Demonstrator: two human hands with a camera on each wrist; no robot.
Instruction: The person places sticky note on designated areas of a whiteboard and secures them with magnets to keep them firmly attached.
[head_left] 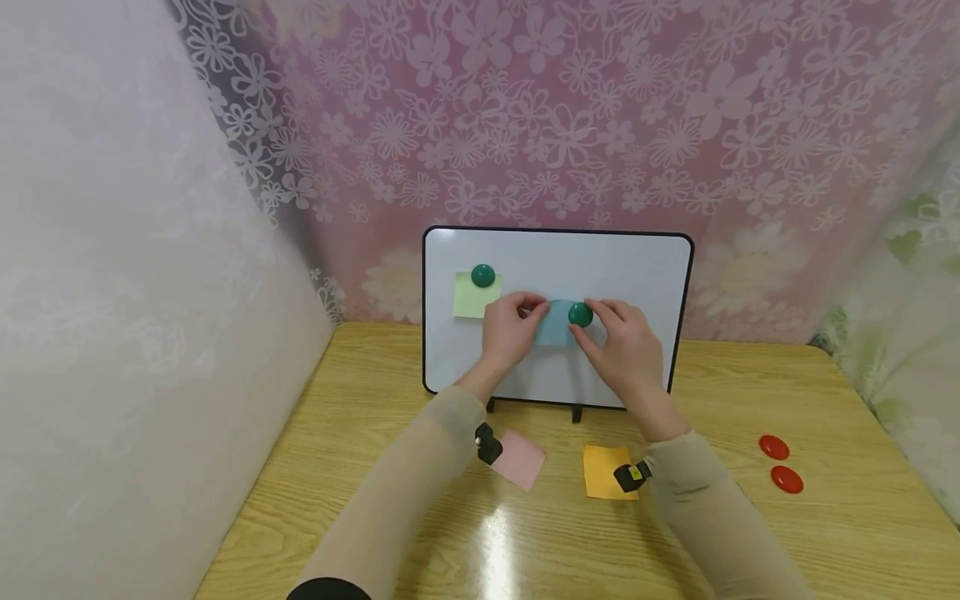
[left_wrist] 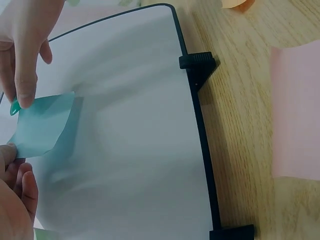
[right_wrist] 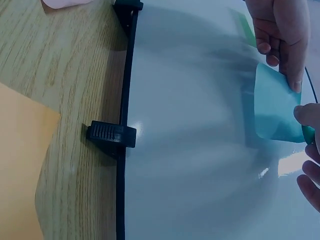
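A blue sticky note (head_left: 552, 325) lies against the whiteboard (head_left: 555, 258) between the two hands. My left hand (head_left: 512, 329) pinches the note's left edge between thumb and finger. With its thumb and fingers, my right hand (head_left: 626, 346) grips a round green magnet (head_left: 580, 314) at the note's upper right corner. In the left wrist view the lower edge of the blue note (left_wrist: 47, 125) stands off the board. The right wrist view shows the right thumb on the blue note (right_wrist: 277, 107), with the magnet partly hidden.
A green note (head_left: 474, 298) hangs at the board's upper left under another green magnet (head_left: 483, 276). On the wooden table (head_left: 360, 467) lie a pink note (head_left: 521, 460), an orange note (head_left: 600, 471) and two red magnets (head_left: 774, 447). Black feet (head_left: 576, 413) support the board.
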